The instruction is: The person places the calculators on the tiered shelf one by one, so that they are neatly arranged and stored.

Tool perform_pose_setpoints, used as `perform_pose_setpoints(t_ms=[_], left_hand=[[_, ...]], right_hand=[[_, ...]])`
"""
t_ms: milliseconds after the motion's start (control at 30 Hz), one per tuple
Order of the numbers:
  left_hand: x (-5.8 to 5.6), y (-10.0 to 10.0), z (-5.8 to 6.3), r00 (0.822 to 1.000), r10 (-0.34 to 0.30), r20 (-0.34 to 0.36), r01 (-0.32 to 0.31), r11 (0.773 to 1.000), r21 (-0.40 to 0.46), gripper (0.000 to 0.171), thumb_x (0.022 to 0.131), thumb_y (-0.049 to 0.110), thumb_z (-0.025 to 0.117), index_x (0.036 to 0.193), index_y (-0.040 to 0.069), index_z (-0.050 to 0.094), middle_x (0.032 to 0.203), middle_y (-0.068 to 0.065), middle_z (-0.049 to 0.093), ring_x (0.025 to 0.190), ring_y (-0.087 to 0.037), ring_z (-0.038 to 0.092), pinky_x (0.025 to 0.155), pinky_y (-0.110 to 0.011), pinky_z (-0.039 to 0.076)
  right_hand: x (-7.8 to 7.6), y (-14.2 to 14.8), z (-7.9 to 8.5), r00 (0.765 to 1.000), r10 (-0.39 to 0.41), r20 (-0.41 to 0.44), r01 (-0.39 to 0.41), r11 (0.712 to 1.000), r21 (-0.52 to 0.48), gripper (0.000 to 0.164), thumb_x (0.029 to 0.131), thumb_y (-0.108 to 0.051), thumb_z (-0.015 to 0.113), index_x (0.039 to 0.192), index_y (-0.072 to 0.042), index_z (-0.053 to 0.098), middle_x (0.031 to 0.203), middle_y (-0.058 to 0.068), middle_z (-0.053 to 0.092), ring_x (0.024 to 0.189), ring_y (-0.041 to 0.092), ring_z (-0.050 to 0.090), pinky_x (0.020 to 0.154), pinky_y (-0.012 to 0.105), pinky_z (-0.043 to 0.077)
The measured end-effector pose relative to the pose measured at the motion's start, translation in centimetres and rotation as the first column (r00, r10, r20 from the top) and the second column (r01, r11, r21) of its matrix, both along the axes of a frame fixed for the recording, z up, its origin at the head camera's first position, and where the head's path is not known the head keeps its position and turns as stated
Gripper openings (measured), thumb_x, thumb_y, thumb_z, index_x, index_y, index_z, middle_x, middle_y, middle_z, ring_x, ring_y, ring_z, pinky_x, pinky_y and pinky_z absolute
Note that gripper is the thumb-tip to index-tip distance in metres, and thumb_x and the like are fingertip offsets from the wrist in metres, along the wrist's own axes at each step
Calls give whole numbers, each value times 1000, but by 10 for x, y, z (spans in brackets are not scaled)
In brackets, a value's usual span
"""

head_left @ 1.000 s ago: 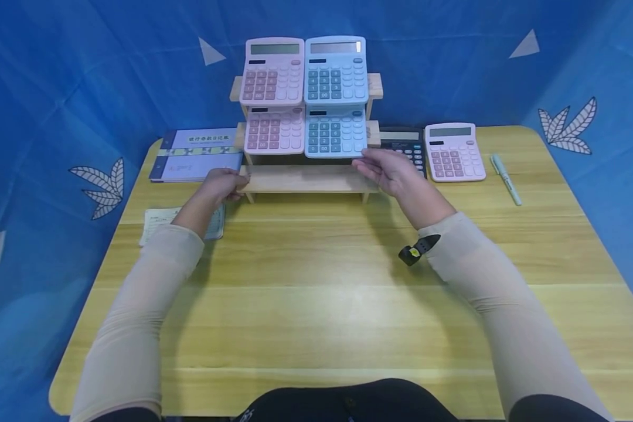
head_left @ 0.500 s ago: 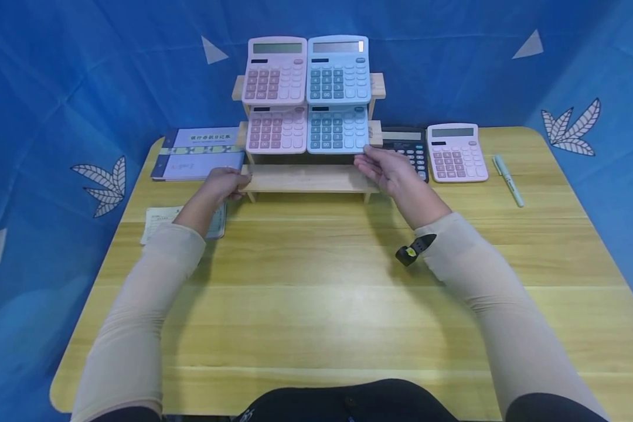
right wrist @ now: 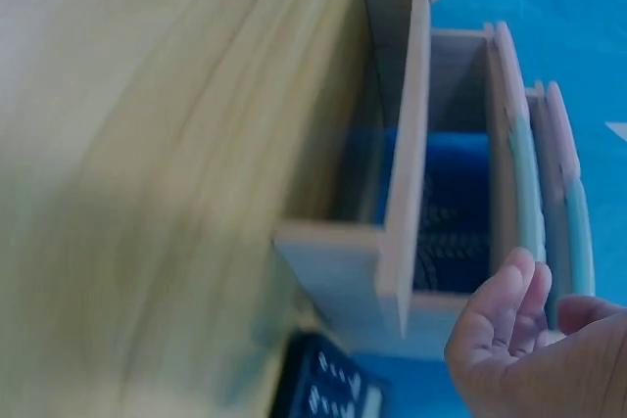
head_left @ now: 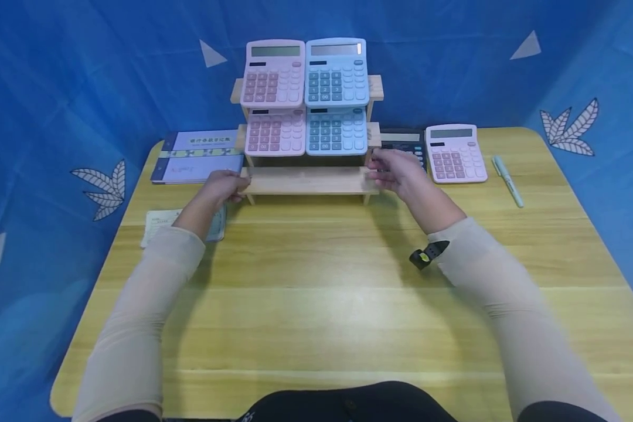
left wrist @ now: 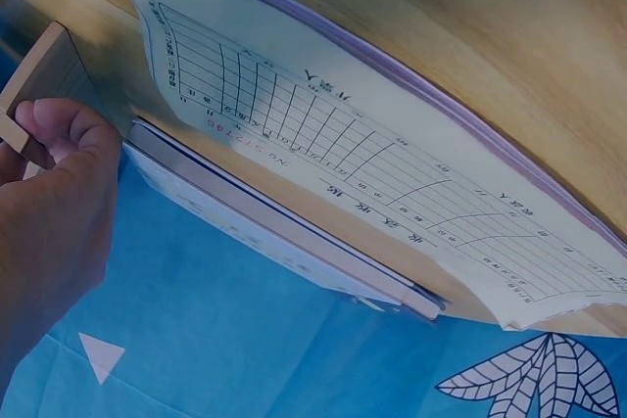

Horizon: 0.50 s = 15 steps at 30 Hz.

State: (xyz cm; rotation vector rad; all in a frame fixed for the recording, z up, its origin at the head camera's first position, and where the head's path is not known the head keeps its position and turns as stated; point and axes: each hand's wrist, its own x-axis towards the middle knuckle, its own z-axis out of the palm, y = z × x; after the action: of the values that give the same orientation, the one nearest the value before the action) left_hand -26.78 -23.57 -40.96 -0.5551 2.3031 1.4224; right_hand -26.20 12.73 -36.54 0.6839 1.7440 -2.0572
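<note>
A tiered wooden stand (head_left: 306,180) stands at the back of the table. On its top tier a pink calculator (head_left: 274,73) leans beside a light blue one. The middle tier bears another pink calculator (head_left: 275,133) and a lower light blue calculator (head_left: 336,133), side by side. My left hand (head_left: 224,185) grips the left end of the bare lowest shelf, thumb on top, as the left wrist view also shows. My right hand (head_left: 400,170) is at the stand's right side, fingers loosely bent with nothing in them. In the right wrist view its fingertips (right wrist: 519,261) are close by the lower blue calculator's edge.
Left of the stand lie a ledger book (head_left: 200,157) and a pad of printed forms (head_left: 160,219), partly behind my left forearm. On the right are a black calculator (head_left: 401,137), partly hidden, a pink calculator (head_left: 456,153) and a pale green pen (head_left: 508,181). Blue cloth hangs behind.
My right hand has come away from the lower right corner of the lower blue calculator, moving slightly right. That calculator's lower edge sits slightly higher than a second ago. My left hand keeps its grip.
</note>
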Motion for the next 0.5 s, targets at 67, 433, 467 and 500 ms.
perform_pose_setpoints(t_ms=[67,433,467,500], left_hand=[[2,-1,2,1000,7,-2,-7,1000,7,55,93,24,60,138,0,41,106,-4,50,72,-9,54,68,-18,51],[5,-3,4,1000,3,-8,-3,1000,0,53,94,25,58,137,0,40,102,-2,48,67,-6,53,63,-16,49],[5,-3,3,1000,4,-4,-4,1000,-3,53,94,25,58,137,1,41,103,-3,48,67,-7,53,64,-16,49],[5,-3,3,1000,6,-2,-6,1000,-4,53,94,25,58,137,0,41,102,-3,48,67,-7,53,64,-16,49]], right_hand=[[1,9,6,999,9,-43,-6,998,58,20,94,-22,58,112,-11,58,73,0,64,58,12,63,55,22,53],[-13,83,3,988,89,-124,-27,900,435,41,95,-27,55,130,-8,51,91,-2,59,72,7,61,63,19,52],[-15,91,-1,987,104,-123,-33,879,476,41,95,-28,54,130,-7,51,93,-1,59,74,7,61,66,20,52],[-17,99,-7,986,111,-125,-32,859,510,39,95,-28,54,127,-6,52,94,-1,59,75,7,60,69,22,51]])
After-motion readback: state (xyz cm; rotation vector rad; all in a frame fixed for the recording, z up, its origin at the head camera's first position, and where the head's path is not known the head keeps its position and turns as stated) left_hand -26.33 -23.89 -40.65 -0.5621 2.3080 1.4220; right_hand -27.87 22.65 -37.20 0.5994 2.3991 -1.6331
